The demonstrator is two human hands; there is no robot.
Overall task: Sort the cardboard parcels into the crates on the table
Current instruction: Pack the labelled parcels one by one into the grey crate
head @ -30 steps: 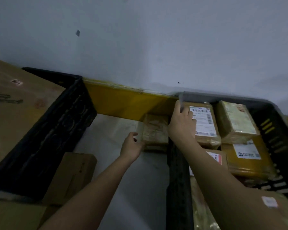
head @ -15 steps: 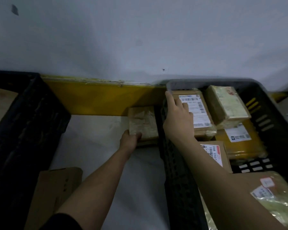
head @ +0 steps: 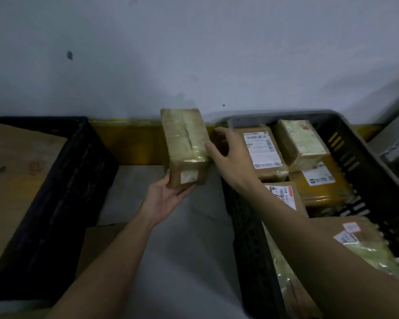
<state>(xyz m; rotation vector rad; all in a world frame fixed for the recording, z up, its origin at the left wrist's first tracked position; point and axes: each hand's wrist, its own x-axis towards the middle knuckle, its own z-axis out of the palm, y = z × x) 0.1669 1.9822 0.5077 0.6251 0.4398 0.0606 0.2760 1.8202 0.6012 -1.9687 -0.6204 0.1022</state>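
At frame centre, the left hand (head: 165, 196) gripped the taped parcel's (head: 184, 146) lower end, lifted between the 2 crates; the right hand (head: 230, 155), fingers loosely spread, touched its right edge beside the right crate (head: 364, 162).

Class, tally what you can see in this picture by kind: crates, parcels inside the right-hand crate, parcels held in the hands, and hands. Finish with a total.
Crates: 2, the left crate and the right crate
Parcels visible in right crate: 5
Held parcel: 1
Hands: 2, left hand and right hand
Total: 10
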